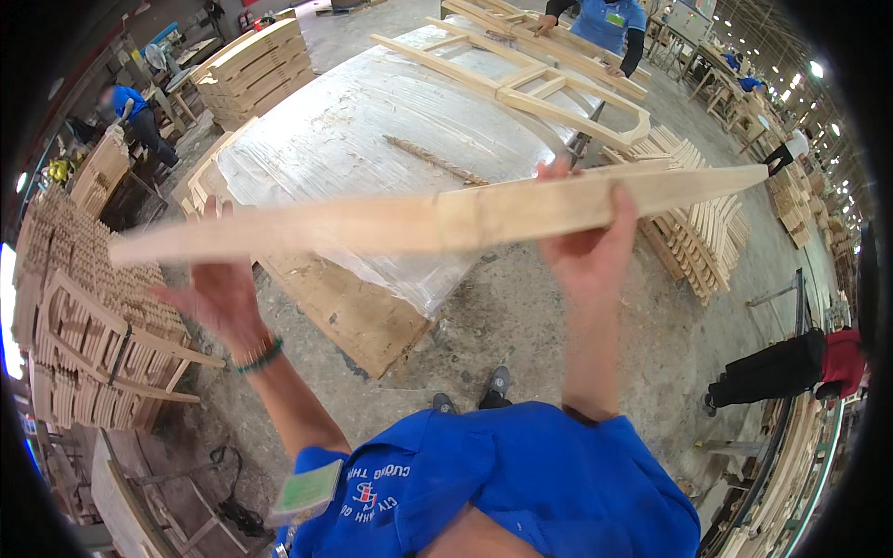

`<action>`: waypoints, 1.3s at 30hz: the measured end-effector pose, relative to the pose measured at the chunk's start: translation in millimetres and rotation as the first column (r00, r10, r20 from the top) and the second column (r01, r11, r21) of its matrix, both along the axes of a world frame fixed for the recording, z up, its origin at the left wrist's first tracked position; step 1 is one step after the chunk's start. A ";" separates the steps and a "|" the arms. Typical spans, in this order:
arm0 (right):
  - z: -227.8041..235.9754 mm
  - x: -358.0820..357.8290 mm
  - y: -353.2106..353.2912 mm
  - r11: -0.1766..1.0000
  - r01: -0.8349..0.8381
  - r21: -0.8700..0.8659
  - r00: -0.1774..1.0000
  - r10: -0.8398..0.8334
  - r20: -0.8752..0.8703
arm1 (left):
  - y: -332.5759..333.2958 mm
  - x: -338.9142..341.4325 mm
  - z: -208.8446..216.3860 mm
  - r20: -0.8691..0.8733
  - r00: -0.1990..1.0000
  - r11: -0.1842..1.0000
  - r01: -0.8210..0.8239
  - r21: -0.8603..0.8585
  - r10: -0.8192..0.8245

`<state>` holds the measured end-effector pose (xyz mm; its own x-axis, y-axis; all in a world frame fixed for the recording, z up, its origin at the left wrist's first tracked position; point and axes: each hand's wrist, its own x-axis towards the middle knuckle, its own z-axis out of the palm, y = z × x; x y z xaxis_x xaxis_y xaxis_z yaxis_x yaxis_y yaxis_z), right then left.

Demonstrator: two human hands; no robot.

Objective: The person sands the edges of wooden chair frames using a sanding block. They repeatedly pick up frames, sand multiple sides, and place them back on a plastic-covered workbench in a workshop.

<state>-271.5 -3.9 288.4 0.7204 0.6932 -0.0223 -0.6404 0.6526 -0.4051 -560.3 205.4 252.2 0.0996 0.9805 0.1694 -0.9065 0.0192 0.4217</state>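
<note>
A long pale wooden chair-part-like piece (372, 228), tapered toward both ends, is held up crosswise in front of me. My right hand (595, 244) grips it right of the middle, thumb over the near face and fingers behind. My left hand (221, 288) is behind its left part with fingers stretched and thumb spread; the wood hides the palm, so I cannot tell whether they touch. The left end is blurred. Beyond the piece stands a work table (316, 121) covered in clear plastic film, with a twisted strip of brown paper (433, 158) lying on it.
Assembled wooden frames (521, 79) lie across the table's far right side, where a co-worker (609, 23) in blue handles wood. Stacked wooden parts stand at left (84, 279), far left (256, 74) and right (693, 219). A brown board (344, 312) lies below the table's near edge.
</note>
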 end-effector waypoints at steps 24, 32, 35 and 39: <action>-127.6 149.9 -179.8 0.783 -0.221 -0.582 0.872 0.426 0.242 | -167.5 -53.5 -127.7 -0.721 0.482 0.518 -0.832 -0.199 0.498; -208.2 120.6 -176.2 0.623 -0.580 -0.525 0.769 0.631 -0.102 | -136.9 -58.2 -184.6 -0.727 0.561 0.531 -0.786 -0.318 0.395; -235.2 90.4 -134.5 0.519 -0.723 -0.457 0.622 0.776 -0.102 | -74.7 -46.3 -181.1 -0.723 0.625 0.657 -0.682 -0.322 0.294; -277.2 -1.5 -33.6 0.256 -0.884 -0.391 0.302 0.951 -0.061 | 3.3 -36.1 -172.4 -0.581 0.763 0.845 -0.486 -0.223 0.285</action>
